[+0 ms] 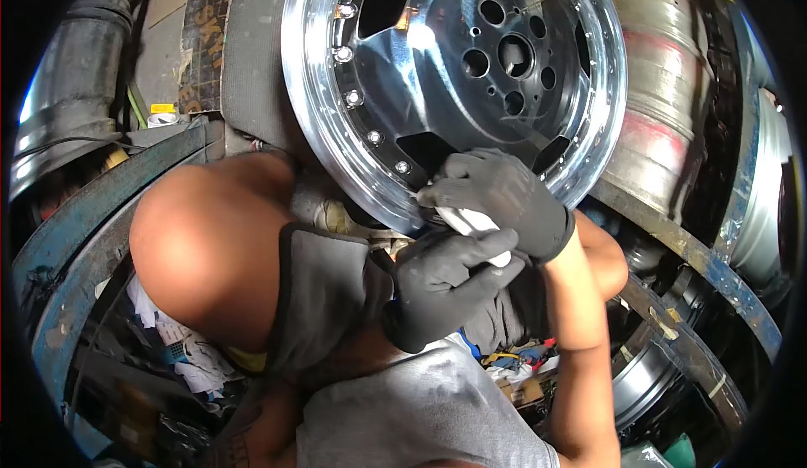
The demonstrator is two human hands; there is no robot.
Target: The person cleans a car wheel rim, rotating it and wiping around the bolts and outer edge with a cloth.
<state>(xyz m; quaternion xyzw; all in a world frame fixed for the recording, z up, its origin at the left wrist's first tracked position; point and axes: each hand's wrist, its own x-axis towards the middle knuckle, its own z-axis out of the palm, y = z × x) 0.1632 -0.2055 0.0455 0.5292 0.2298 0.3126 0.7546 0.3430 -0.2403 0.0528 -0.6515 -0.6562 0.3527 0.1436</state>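
Observation:
A polished wheel rim (304, 73) with a chrome lip and a dark glossy face leans in front of my knees. My left hand (445, 283), in a black glove, is closed on a slim white object (475, 226) that looks like a tool handle. The left thumb lies across its lower end. My right hand (500, 195), gloved too, curls around the upper end of the white object, close to the rim's lower edge. Its fingers hide that end, so I cannot make out its tip.
Stacked metal rims (651, 89) stand at the right, with another pale rim (761, 190) beyond. A blue metal frame (101, 190) runs along the left. Behind the wheel stands a grey padded board (252, 47). Rags and scraps (197, 354) lie below, left of my legs.

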